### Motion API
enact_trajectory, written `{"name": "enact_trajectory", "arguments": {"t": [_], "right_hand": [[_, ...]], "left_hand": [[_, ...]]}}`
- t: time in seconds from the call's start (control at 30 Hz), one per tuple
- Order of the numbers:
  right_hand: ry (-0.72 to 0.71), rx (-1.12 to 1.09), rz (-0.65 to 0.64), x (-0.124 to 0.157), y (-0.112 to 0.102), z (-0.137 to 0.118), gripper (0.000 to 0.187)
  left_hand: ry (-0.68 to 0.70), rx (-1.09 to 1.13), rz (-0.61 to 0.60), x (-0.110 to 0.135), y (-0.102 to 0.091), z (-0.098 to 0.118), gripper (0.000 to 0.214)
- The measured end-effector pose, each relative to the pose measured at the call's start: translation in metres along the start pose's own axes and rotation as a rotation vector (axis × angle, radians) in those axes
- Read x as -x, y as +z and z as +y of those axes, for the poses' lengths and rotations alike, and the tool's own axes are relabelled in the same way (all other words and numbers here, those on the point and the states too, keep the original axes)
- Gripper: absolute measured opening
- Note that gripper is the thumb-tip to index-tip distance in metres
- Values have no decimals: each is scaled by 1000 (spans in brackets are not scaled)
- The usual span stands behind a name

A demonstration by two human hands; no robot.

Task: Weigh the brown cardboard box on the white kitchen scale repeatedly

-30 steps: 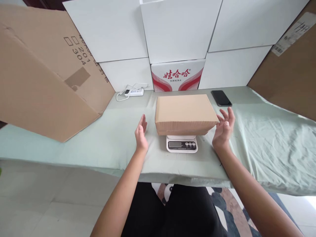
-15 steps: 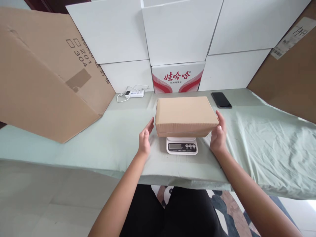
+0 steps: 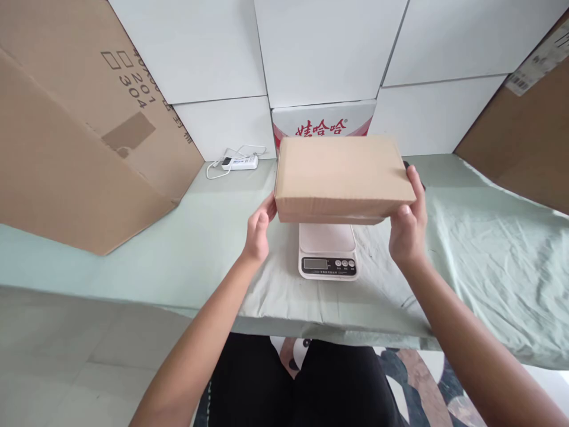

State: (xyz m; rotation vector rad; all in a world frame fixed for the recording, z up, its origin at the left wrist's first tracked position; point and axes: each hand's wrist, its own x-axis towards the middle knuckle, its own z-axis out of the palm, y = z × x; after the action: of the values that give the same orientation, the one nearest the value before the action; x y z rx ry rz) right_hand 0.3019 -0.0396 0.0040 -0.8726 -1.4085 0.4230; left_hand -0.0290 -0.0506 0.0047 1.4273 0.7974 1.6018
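A closed brown cardboard box (image 3: 340, 172) is held up between both hands, above a white digital kitchen scale (image 3: 328, 252). My left hand (image 3: 260, 228) grips the box's left end, its fingers partly hidden behind the corner. On the right end, my right hand (image 3: 409, 222) is closed round the side, thumb near the front corner. The front of the scale's weighing plate shows below the box, while the rear of the plate is hidden. No digits can be made out on the scale's display.
Behind the box stand white cartons (image 3: 222, 127) and a carton with red lettering (image 3: 322, 121). Large brown cardboard (image 3: 89, 142) leans at left, more cardboard (image 3: 528, 136) at right. A white power strip with cable (image 3: 242, 162) lies on the green cloth (image 3: 213, 237). A phone is mostly hidden behind my right hand.
The box has been lifted off the scale and raised, baring the plate's front. Both hands have closed in on its ends and moved up with it. The view has shifted slightly.
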Motion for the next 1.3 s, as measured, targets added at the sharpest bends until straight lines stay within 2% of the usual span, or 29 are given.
{"name": "enact_trajectory", "arguments": {"t": [0.1, 0.2, 0.3, 0.4, 0.67, 0.9, 0.97, 1.1, 1.17, 1.3], "right_hand": [[-46, 57, -15, -35, 12, 17, 94], [-20, 80, -14, -56, 30, 51, 109], [48, 43, -3, -58, 44, 85, 121], [116, 2, 1, -51, 50, 103, 126], [152, 29, -16, -48, 45, 111, 121], [195, 67, -4, -45, 45, 106, 109], [233, 57, 60, -46, 39, 105, 103], [370, -9, 338, -54, 13, 110, 97], [438, -45, 438, -58, 1, 113, 97], [502, -91, 474, -61, -7, 115, 97]], "left_hand": [[-43, -6, -53, -37, 4, -18, 91], [-129, -15, -47, -59, 7, -50, 103], [-207, -31, -5, -64, 6, -78, 107], [-225, -21, -4, -62, 1, -90, 102], [-258, -27, 1, -61, -2, -92, 102], [-323, -105, -17, -61, -1, -85, 103], [-323, -114, 58, -66, -10, -80, 103], [-254, -76, 261, -77, -42, -66, 92], [-256, -61, 329, -80, -56, -59, 90], [-289, -38, 396, -83, -66, -54, 91]]}}
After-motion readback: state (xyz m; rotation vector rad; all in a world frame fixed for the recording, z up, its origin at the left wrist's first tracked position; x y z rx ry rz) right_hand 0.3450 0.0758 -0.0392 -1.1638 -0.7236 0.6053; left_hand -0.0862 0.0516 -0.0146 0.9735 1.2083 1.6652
